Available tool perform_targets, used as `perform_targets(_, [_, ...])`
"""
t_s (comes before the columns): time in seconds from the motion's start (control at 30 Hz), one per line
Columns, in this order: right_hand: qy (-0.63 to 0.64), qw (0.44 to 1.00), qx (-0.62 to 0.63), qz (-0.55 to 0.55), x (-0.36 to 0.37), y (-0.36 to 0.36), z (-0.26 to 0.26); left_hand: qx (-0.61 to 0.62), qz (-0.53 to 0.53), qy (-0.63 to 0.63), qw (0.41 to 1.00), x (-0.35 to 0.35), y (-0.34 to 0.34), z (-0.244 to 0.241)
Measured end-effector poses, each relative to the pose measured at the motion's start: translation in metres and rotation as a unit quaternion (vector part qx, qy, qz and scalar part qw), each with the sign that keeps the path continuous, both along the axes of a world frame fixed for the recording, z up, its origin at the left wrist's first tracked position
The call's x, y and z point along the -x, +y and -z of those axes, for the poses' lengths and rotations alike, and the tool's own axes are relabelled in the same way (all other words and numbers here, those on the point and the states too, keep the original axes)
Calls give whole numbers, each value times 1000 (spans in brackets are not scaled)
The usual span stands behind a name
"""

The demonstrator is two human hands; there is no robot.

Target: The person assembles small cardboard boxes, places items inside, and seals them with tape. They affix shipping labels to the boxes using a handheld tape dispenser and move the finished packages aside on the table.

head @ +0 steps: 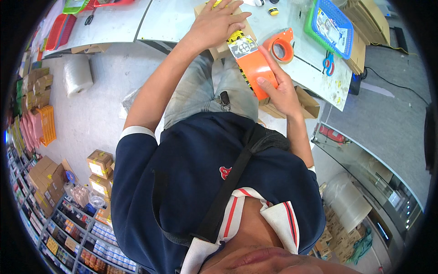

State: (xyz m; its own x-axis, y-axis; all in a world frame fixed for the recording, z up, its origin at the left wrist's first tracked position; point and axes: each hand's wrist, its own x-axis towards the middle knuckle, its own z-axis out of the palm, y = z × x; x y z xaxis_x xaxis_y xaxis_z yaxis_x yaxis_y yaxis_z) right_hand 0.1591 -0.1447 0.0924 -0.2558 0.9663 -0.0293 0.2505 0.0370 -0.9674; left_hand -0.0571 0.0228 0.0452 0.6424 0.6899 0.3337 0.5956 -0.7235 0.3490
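Note:
My left hand (pixel 219 25) lies with spread fingers on top of a cardboard box (pixel 249 29) near the table's front edge. Yellow tape with dark print (pixel 236 36) shows beneath and beside that hand on the box. My right hand (pixel 282 89) grips an orange tape dispenser (pixel 256 70), whose grey patterned front end rests at the near side of the box. Yellow and black tape shows along the dispenser's left edge. A second orange tape dispenser (pixel 289 44) with a roll in it lies on the table, just right of the box.
On the white table (pixel 164 20) are red-and-blue-handled scissors (pixel 329 65), a blue basket (pixel 347 44) holding printed packets, and a small yellow roll (pixel 273 11). Flattened cardboard (pixel 371 20) leans at right. An open carton (pixel 304 102) stands below the table; a bubble-wrap roll (pixel 78 75) lies on the floor.

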Motion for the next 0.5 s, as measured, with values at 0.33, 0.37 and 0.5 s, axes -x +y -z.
perform_targets(0.33, [180,975,124,42,-12,0,15,0,-10,7,1000,-2,0,-2])
perform_targets(0.37, [214,967,128,47,-11,-3,18,0,-6,6,1000,-1,1,-2])
perform_targets(0.5, [103,981,159,35,-7,-4,16,-1,-8,6,1000,-1,0,3])
